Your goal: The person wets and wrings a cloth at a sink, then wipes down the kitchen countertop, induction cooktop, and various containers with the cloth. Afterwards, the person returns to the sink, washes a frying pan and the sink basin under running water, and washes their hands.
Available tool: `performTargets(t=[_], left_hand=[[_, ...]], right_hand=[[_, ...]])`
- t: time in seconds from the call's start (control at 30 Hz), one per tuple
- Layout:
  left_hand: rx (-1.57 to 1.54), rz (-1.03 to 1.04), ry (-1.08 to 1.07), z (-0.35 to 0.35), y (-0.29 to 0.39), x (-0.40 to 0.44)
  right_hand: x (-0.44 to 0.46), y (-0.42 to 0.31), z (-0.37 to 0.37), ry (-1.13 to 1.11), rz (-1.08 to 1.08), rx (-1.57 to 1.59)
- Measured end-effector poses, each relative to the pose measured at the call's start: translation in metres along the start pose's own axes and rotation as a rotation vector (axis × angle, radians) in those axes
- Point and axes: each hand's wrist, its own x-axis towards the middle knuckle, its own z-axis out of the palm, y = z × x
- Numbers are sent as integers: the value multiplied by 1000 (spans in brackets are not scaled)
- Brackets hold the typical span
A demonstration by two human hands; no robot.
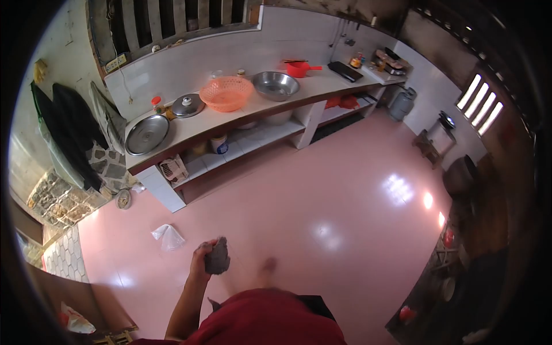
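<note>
My left hand (198, 262) is held out over the pink floor, its fingers closed around a dark grey, rough-edged rag (217, 257). The rag hangs bunched up on the right side of the hand. On the floor beyond it and to the left lies a crumpled clear plastic bag (168, 236), apart from the hand. My right hand is out of view. A blurred brownish shape (268, 265), perhaps a foot, shows just ahead of my red shirt (264, 319).
Along the wall runs a counter (192, 127) holding an orange basket (226, 95), a steel basin (276, 86), lids and a red pan (298, 69). A gas cylinder (402, 104) stands at its far end. Coats (75, 126) hang at left. A small bowl (123, 199) sits near the counter's corner.
</note>
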Motion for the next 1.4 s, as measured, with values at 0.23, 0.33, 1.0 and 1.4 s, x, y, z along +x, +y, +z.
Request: performTargets(t=[0.23,0.33,1.0,1.4], left_hand=[[33,367,-44,44,55,157],[-123,270,-192,33,79,215],[-123,-233,650,68,166,725],[129,374,935,132,137,697]], right_hand=[[154,-134,-154,231,-528,-312],[204,-273,-249,465,-797,-148],[361,-670,-467,292,-904,17],[343,-1098,-559,-173,-1679,169]])
